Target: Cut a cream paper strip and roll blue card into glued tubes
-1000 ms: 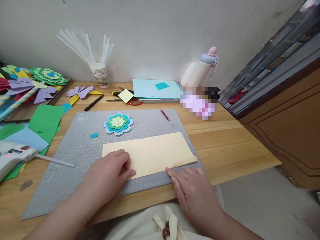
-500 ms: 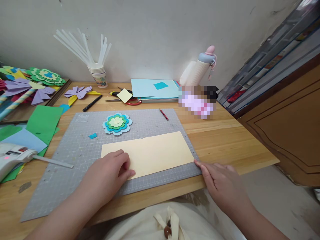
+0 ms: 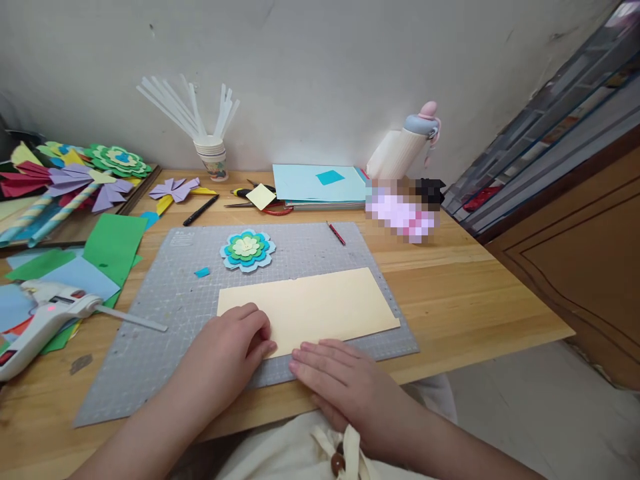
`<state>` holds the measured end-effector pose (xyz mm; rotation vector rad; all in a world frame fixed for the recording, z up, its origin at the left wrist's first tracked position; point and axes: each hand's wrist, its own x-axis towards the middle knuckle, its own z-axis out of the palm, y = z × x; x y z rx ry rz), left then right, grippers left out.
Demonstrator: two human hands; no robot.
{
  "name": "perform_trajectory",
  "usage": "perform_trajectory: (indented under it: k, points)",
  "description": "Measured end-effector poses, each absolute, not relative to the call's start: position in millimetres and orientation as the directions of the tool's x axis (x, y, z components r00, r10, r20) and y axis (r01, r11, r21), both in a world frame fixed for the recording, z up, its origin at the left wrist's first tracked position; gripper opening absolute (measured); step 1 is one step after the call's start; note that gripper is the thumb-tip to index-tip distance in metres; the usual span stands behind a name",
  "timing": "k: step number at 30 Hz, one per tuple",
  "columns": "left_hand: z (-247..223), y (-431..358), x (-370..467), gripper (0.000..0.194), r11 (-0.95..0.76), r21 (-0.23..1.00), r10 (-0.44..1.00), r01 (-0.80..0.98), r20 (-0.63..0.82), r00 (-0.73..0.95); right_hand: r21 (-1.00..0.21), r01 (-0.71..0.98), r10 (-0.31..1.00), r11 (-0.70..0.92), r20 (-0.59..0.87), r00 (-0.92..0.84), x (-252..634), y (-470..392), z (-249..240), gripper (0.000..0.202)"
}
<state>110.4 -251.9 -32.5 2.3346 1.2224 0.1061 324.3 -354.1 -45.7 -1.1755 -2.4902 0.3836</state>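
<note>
Half-curled left hand [image 3: 231,348] rests on cream paper [image 3: 315,307], grip unclear; flat, open right hand [image 3: 345,379], holding nothing, meets its near edge. Uneven pressure could skew it.

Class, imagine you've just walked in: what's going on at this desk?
A person has the left hand on the left part of a cream paper sheet, and the right hand flat at its near edge. The sheet lies on a gray cutting mat. Beyond it sits a layered paper flower; a white glue gun lies off to the left.
</note>
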Motion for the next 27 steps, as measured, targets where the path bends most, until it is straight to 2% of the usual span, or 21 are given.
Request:
perform_trajectory:
  k: [3,5,11,16,20,27]
  points:
    - [-35.5,-246.7,96.0,0.006,-0.463,0.544,0.770,0.700,-0.144,0.622,-0.469,0.695,0.814,0.545,0.097,-0.573,320.5,-350.9,-43.4,0.031]
    - [-36.5,-241.5,86.4,0.008,-0.467,0.548,0.763,0.694,-0.148,0.630,-0.478,0.696,0.807,0.535,0.047,-0.589,322.4,-349.6,-42.1,0.027]
    - [-32.7,-229.8,78.3,0.011,-0.445,0.587,0.724,0.677,-0.208,0.657,-0.325,0.692,0.743,0.645,0.058,-0.666,318.4,-340.9,-50.3,0.020]
    - [-27.5,-224.6,82.4,0.011,-0.438,0.582,0.700,0.685,-0.258,0.666,-0.212,0.621,0.649,0.754,0.102,-0.753,304.2,-330.8,-54.2,0.013]
    - [-26.9,-220.2,82.5,0.014,-0.419,0.586,0.690,0.694,-0.292,0.662,-0.179,0.590,0.610,0.787,0.094,-0.786,290.4,-324.4,-50.9,0.011]
    - [-26.1,-212.8,85.3,0.012,-0.382,0.571,0.673,0.727,-0.368,0.642,-0.190,0.525,0.547,0.829,0.081,-0.833,256.1,-313.3,-40.3,0.015]
